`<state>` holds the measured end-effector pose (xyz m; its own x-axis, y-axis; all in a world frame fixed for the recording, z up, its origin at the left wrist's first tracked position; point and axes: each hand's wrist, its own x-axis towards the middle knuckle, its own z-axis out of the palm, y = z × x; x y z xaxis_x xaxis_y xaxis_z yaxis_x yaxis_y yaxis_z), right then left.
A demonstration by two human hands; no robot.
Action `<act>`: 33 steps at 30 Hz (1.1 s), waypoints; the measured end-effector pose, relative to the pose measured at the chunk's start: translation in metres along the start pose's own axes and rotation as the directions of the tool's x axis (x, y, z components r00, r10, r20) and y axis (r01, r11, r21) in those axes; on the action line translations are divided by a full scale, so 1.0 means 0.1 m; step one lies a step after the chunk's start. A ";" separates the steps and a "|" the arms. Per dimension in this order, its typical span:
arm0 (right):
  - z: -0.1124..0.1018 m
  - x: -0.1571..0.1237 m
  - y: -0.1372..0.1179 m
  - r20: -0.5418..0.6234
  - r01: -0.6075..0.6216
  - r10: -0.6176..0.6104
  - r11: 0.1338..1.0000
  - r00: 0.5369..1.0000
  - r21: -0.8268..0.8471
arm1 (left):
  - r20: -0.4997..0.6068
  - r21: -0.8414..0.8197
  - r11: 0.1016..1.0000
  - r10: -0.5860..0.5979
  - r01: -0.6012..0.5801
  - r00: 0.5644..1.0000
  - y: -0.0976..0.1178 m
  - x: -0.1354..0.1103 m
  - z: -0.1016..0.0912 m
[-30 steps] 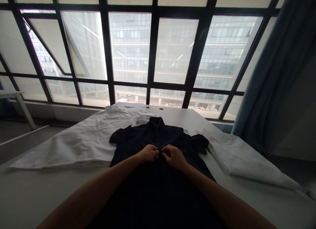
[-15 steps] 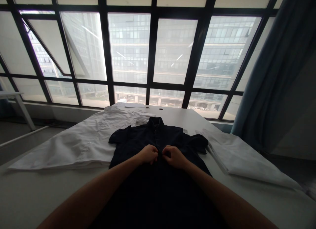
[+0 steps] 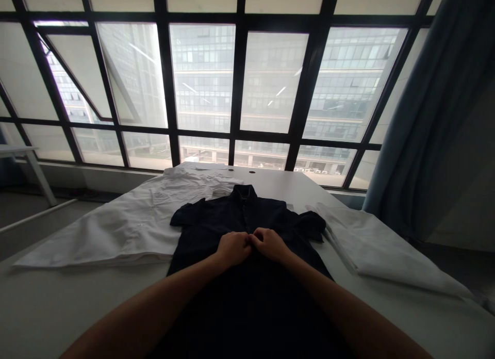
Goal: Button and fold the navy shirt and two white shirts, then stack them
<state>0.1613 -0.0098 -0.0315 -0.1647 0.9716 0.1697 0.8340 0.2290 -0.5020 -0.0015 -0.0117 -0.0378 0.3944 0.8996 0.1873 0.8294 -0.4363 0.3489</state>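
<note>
A dark short-sleeved shirt [image 3: 247, 214] lies flat on the white table [image 3: 46, 302], collar pointing to the window. My left hand [image 3: 233, 247] and my right hand [image 3: 268, 243] meet over the shirt's front placket at chest height. Both have the fingers curled and pinched together on the fabric edge, knuckles touching. What sits between the fingertips is too small and dark to make out beyond the shirt cloth.
A white garment [image 3: 127, 225] is spread on the table to the left of the dark shirt. Another white garment [image 3: 371, 245] lies to the right. A large gridded window [image 3: 240, 80] is straight ahead, with a blue curtain [image 3: 433, 116] at the right.
My two hands have drawn closer together until they touch, and have shifted slightly lower along the shirt's front. The shirt and the white garments lie as before.
</note>
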 end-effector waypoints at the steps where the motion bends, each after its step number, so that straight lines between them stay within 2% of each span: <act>1: -0.02 0.00 0.00 0.022 0.015 -0.015 1.000 1.000 0.009 | -0.004 0.000 1.000 0.007 -0.007 1.000 0.00 0.00 0.00; 5: -0.05 0.01 0.01 0.093 0.044 -0.049 0.998 0.994 0.055 | -0.021 -0.050 0.997 0.055 -0.056 0.998 -0.02 0.01 0.01; 13: -0.03 0.05 0.04 0.017 0.028 -0.030 0.995 0.999 0.091 | -0.053 -0.188 0.978 0.078 -0.087 0.996 -0.06 0.06 0.06; 15: -0.05 0.07 0.06 0.046 -0.071 0.065 0.989 0.997 0.127 | -0.089 -0.208 0.976 0.048 -0.065 0.995 -0.06 0.05 0.03; 18: -0.10 0.10 0.09 0.222 -0.303 0.245 0.909 0.944 0.286 | -0.099 -0.209 0.978 -0.045 0.024 0.994 -0.03 0.02 -0.01; 20: -0.13 0.10 0.11 0.312 -0.387 0.278 0.841 0.909 0.377 | -0.079 -0.222 0.972 -0.099 0.079 0.992 -0.01 0.01 -0.03; 23: -0.15 0.10 0.13 0.382 -0.421 0.247 0.764 0.891 0.488 | -0.076 -0.283 0.951 -0.152 0.125 0.985 -0.02 0.05 -0.03; 26: -0.16 0.09 0.14 0.430 -0.435 0.193 0.684 0.882 0.586 | -0.013 -0.462 0.871 -0.196 0.168 0.980 -0.07 0.13 0.01; 28: -0.16 0.09 0.16 0.443 -0.424 0.151 0.658 0.884 0.622 | 0.107 -0.607 0.757 -0.226 0.244 0.968 -0.10 0.18 0.02; 30: -0.17 0.10 0.17 0.444 -0.404 0.122 0.668 0.888 0.625 | 0.232 -0.698 0.636 -0.234 0.329 0.944 -0.12 0.21 0.02; 33: -0.17 0.10 0.19 0.429 -0.373 0.106 0.702 0.897 0.607 | 0.311 -0.758 0.534 -0.211 0.376 0.927 -0.12 0.22 -0.02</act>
<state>0.1841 0.0031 -0.0246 -0.2856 0.9211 -0.2645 0.3275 -0.1656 -0.9302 -0.0039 0.0134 -0.0364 0.3130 0.9315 -0.1854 0.2911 0.0918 0.9523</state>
